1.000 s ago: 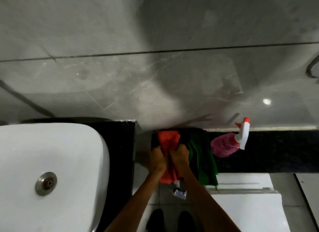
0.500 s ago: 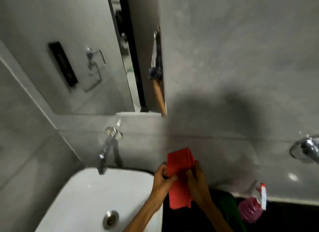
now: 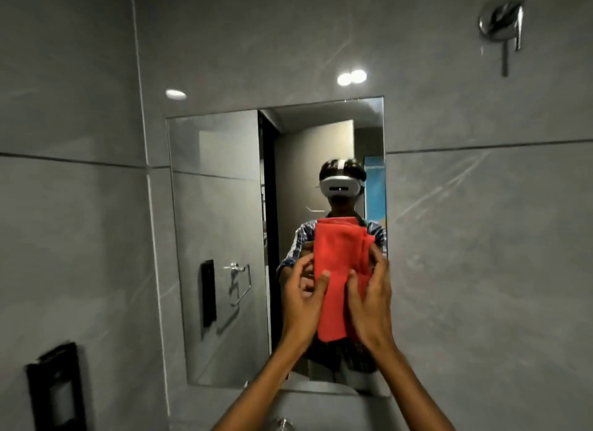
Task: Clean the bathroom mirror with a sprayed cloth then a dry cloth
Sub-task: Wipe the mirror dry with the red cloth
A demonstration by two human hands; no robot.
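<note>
A folded red cloth (image 3: 340, 270) is held up in front of the lower right part of the rectangular wall mirror (image 3: 221, 244). My left hand (image 3: 301, 297) grips its left edge with the thumb on the front. My right hand (image 3: 370, 299) grips its right edge, fingers wrapped behind. Whether the cloth touches the glass I cannot tell. The mirror reflects a person wearing a white headset and a checked shirt, plus a doorway. The spray bottle and the green cloth are out of view.
Grey tiled walls surround the mirror. A chrome shower fitting (image 3: 500, 23) sticks out at the top right. A black wall holder (image 3: 57, 389) hangs at the lower left. The top of the chrome tap (image 3: 284, 426) shows at the bottom edge.
Both hands lifted the red cloth off the counter and up in front of the mirror. My view swung up from the sink and counter to the mirror.
</note>
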